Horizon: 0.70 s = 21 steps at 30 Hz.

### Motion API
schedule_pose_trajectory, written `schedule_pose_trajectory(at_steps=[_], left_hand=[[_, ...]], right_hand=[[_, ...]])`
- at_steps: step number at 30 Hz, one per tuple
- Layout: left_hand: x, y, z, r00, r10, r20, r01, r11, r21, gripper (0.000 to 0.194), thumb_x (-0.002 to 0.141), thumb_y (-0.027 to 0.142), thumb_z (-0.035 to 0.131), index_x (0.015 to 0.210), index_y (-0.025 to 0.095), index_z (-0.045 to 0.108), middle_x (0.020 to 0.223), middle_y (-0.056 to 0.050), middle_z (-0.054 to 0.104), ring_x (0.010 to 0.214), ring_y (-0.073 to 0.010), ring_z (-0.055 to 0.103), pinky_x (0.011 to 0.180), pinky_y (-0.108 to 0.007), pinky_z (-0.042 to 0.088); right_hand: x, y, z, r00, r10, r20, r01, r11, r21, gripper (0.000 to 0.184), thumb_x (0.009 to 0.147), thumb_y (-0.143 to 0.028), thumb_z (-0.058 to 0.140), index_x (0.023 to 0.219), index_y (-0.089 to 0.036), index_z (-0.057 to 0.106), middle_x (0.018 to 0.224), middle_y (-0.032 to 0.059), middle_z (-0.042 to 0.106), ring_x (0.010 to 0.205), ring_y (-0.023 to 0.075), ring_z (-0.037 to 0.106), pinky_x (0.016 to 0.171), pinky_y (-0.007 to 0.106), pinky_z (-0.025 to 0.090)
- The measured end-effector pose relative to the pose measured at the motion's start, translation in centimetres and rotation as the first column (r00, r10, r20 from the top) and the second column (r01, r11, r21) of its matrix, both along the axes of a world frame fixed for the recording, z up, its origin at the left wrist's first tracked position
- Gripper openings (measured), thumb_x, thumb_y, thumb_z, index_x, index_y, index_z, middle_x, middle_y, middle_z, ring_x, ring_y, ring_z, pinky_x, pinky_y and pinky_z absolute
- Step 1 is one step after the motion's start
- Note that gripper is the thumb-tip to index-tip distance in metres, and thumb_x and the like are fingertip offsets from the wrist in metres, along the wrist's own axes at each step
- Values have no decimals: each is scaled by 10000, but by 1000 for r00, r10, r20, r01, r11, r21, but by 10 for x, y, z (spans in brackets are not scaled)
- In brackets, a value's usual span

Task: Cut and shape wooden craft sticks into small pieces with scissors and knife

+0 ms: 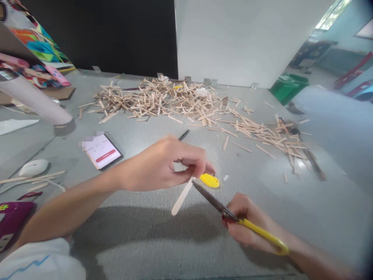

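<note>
My left hand (175,163) pinches one end of a wooden popsicle stick (182,198), which slants down toward me above the table. In my right hand (247,221) is a pair of scissors (214,200) with dark blades and a yellow handle. The blade tips meet the stick just below my left fingertips; whether they are cutting into it I cannot tell. Just beyond that spot lies a yellow oval piece (210,180) with small marks along its edge, partly behind my left fingers. A small pale scrap (225,177) rests beside it.
A wide heap of wooden stick pieces (163,99) spreads across the back and right of the grey table (140,245). At left are a phone (103,151), a white mouse (34,167) and a pale bottle (37,97). A pen (184,135) lies behind my left hand.
</note>
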<state>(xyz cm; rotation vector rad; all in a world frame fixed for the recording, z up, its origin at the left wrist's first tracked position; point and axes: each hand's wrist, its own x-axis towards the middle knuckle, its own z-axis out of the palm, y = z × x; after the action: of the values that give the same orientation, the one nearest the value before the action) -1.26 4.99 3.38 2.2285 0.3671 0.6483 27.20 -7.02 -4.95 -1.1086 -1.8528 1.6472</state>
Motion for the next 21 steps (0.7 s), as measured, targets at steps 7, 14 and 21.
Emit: schedule_pose_trajectory(at_steps=[7,14,21], left_hand=[[0,0,3,1000,-1,-22,1,1000,-7,259,917,-52,633,825,190,620,1080,-69,862,969,-164,834,812,-186,552],[0,1,3,1000,-15,-13,15,1000,16,258,917,-48,624,829,194,626,1081,-60,863,985,-163,834,820,-185,559],[-2,3,1,1000,-7,-16,5,991,-131,194,952,13,667,893,196,640,1126,-74,856,1053,-193,834,872,-214,616]], right_hand=[[10,-3,-16,998,-33,-56,35,998,50,306,977,-475,704,967,-220,536,834,8,598,635,120,533,561,243,426],[7,-3,-14,997,-11,-82,7,999,-49,342,1003,-508,691,915,-227,517,727,-38,531,569,98,476,529,232,376],[7,0,-6,988,28,-155,-47,992,-119,448,1007,-612,666,835,-231,504,648,-59,445,504,85,390,465,228,285]])
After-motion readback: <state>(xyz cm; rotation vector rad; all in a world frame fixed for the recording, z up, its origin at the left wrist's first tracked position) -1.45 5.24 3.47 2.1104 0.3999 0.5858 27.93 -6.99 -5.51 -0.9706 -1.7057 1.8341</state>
